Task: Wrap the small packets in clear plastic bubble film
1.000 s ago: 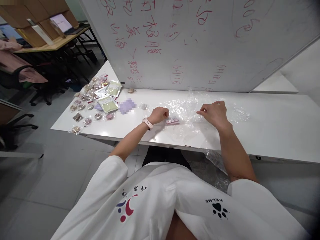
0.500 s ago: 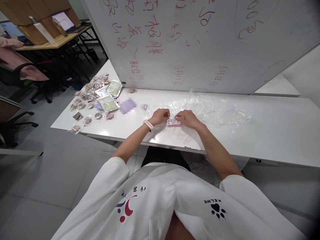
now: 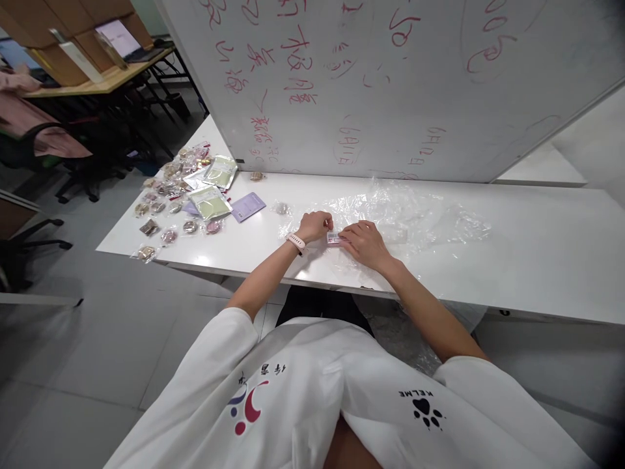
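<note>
A small pink-and-white box point(image 3: 334, 240) lies on the white table between my hands. My left hand point(image 3: 315, 226) is at its left end, fingers curled in and pressed together; whatever they pinch is too small to make out. Across the right part of the box my right hand point(image 3: 366, 244) lies with its fingers stretched out flat, hiding that end. Crumpled clear plastic film point(image 3: 415, 208) spreads behind and to the right of my right hand, and some of it lies around the box.
Several small wrapped packets point(image 3: 190, 226) lie at the table's left end, with green-and-white pouches point(image 3: 209, 202) and a purple packet point(image 3: 248, 206). A whiteboard point(image 3: 390, 91) stands along the back edge. Far left, a person in pink point(image 3: 43, 124) sits at a desk.
My right hand has turned flatter and moved down and left over the box, covering its right part. My left hand stays at the box's left end, almost in place.
</note>
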Demonstrator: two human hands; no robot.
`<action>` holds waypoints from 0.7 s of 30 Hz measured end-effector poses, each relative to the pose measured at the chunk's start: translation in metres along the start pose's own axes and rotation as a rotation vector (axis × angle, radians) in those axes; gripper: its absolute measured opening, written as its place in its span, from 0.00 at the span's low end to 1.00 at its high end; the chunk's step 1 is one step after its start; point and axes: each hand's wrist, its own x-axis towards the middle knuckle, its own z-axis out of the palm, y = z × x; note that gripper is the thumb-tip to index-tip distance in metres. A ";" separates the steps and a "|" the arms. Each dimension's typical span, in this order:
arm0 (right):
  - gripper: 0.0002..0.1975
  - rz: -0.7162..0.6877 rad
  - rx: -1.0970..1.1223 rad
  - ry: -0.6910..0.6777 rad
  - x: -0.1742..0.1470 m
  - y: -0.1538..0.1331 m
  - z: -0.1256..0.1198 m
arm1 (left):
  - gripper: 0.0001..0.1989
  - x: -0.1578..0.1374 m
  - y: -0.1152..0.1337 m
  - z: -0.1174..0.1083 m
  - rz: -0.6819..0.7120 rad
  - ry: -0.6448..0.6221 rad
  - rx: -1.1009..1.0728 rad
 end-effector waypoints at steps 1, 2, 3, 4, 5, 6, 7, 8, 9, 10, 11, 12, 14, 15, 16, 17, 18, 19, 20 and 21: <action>0.13 -0.022 0.009 0.000 -0.004 0.001 0.000 | 0.11 0.001 0.000 -0.001 -0.002 -0.017 -0.009; 0.14 -0.037 0.014 -0.006 -0.006 0.003 0.000 | 0.11 0.003 -0.001 -0.002 -0.007 -0.032 -0.019; 0.14 -0.044 0.016 -0.017 -0.007 0.005 0.000 | 0.11 0.004 -0.001 -0.003 -0.015 -0.042 -0.030; 0.14 -0.044 0.018 -0.034 -0.007 0.007 -0.001 | 0.11 0.006 -0.002 -0.003 -0.026 -0.047 -0.040; 0.14 -0.038 0.020 -0.056 -0.006 0.009 -0.001 | 0.11 0.007 -0.003 -0.003 -0.036 -0.046 -0.047; 0.14 -0.029 0.023 -0.078 -0.004 0.010 -0.001 | 0.11 0.007 -0.004 -0.003 -0.042 -0.042 -0.050; 0.14 -0.019 0.026 -0.099 -0.002 0.011 -0.001 | 0.11 0.006 -0.005 -0.002 -0.043 -0.032 -0.044; 0.14 -0.009 0.028 -0.117 0.000 0.011 -0.001 | 0.11 0.005 -0.004 -0.001 -0.034 -0.013 -0.022; 0.14 0.002 0.030 -0.133 0.003 0.011 -0.001 | 0.12 0.002 -0.004 0.001 -0.013 0.018 0.015; 0.14 0.017 0.028 -0.148 0.005 0.012 0.000 | 0.13 -0.002 -0.003 0.003 0.024 0.055 0.064; 0.13 0.035 0.024 -0.161 0.007 0.012 0.000 | 0.15 -0.007 -0.001 0.005 0.072 0.094 0.118; 0.13 0.054 0.019 -0.178 0.009 0.012 0.000 | 0.16 -0.012 0.001 0.007 0.124 0.130 0.168; 0.15 0.086 0.009 -0.223 0.016 0.015 -0.001 | 0.16 -0.021 0.005 0.013 0.205 0.176 0.226; 0.16 0.095 0.009 -0.248 0.020 0.016 -0.002 | 0.15 -0.024 0.005 0.015 0.222 0.177 0.232; 0.18 0.097 0.015 -0.273 0.024 0.019 -0.003 | 0.16 -0.025 0.006 0.017 0.219 0.172 0.233; 0.19 0.094 0.026 -0.294 0.029 0.021 -0.005 | 0.17 -0.024 0.005 0.019 0.196 0.165 0.237; 0.21 0.090 0.042 -0.311 0.034 0.025 -0.006 | 0.19 -0.021 0.004 0.020 0.162 0.154 0.246; 0.23 0.086 0.061 -0.322 0.039 0.028 -0.007 | 0.21 -0.017 0.002 0.021 0.124 0.142 0.261; 0.24 0.085 0.077 -0.331 0.044 0.032 -0.008 | 0.22 -0.011 -0.001 0.021 0.086 0.131 0.279; 0.25 0.090 0.084 -0.337 0.049 0.035 -0.008 | 0.23 -0.006 -0.003 0.021 0.052 0.120 0.295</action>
